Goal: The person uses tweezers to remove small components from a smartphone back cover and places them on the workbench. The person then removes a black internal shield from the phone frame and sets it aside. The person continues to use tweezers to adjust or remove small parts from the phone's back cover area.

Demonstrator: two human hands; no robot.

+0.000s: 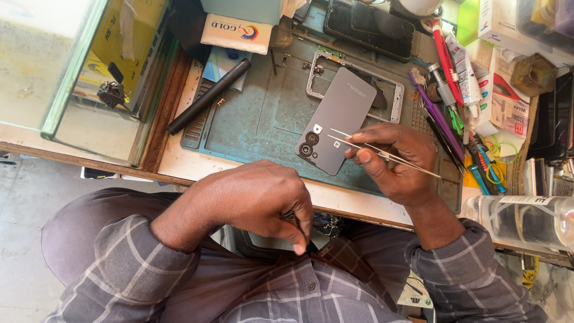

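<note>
- Holding a pair of thin metal tweezers (382, 154), the right hand (394, 161) has its grip clamped on them, thumb and fingers pinched around the middle of the two prongs.
- The tweezers' tips point left and end just over the lower edge of a grey phone back cover (335, 119), near its camera cut-outs; I cannot tell whether they touch it.
- That back cover lies tilted on a blue-green work mat (251, 125), with its upper end resting over a silver phone frame (359, 75).
- The left hand (257, 200) is curled at the near edge of the table (179, 164), fingers drawn together and pointing down over a small dark item at the person's lap; what it grips is hidden, so its state cannot be told.
- A long black cylindrical tool (209, 96) lies slanted across the left end of the mat.
- A dark phone (371, 24) lies screen-up at the far side of the mat, beyond the frame.
- To the right of the mat are crowded tools: a purple-handled brush (433, 110), red and white tubes (454, 60), and small boxes (508, 107).
- A clear plastic bottle (526, 218) lies on its side at the right near edge of the table.
- A glass case (72, 78) stands to the left of the mat.
- The person wears a grey checked shirt (311, 287).
</note>
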